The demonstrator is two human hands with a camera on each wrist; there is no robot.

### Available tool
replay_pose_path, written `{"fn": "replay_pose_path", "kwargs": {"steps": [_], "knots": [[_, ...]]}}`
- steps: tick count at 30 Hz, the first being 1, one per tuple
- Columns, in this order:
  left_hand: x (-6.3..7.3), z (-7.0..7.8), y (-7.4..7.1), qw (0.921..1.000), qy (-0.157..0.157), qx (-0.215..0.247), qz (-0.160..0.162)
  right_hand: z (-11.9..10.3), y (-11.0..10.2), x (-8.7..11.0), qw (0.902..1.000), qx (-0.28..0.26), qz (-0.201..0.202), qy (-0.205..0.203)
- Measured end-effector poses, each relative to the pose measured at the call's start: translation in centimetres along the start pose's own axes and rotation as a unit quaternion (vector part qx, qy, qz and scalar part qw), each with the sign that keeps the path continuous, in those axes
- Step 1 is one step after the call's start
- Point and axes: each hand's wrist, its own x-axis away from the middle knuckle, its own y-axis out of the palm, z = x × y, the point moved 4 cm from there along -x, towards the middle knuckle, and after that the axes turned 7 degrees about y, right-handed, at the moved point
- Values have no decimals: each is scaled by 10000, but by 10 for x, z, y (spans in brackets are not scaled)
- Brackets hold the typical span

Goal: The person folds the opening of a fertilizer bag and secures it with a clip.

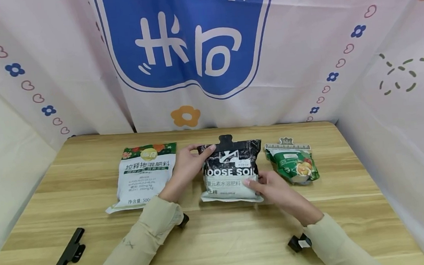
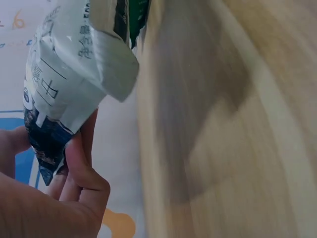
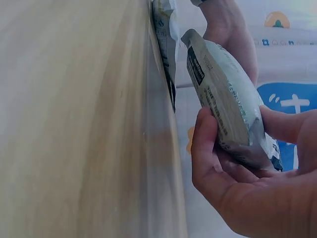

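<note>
While gripping the black-and-white bag (image 1: 231, 179) with both hands, have it lifted off the table (image 1: 240, 243), tilted, apart from the surface in both wrist views. Pinching its top left corner in the left hand (image 1: 188, 166), with thumb in front and fingers behind. Holding its lower right side in the right hand (image 1: 279, 189), also with thumb in front and fingers behind. Can see a black clip (image 1: 226, 141) on the middle of its top edge. To the left, see the white bag (image 1: 144, 180) lying flat, partly covered by the left arm. To the right, see the green bag (image 1: 294, 167), with a white clip (image 1: 287, 145) along its top edge. Near the front left, see a loose black clip (image 1: 68, 255) lying on the table, touching neither bag nor hand.
</note>
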Motion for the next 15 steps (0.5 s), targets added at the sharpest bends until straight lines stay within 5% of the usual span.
{"fn": "replay_pose_path", "kwargs": {"steps": [7,15], "knots": [[-11,-5,7,9988,-441,-185,-79,7,-5,-19,9992,-352,-151,84],[-23,-11,12,9984,-512,-119,-225,13,-6,-34,9987,-445,-162,200]]}}
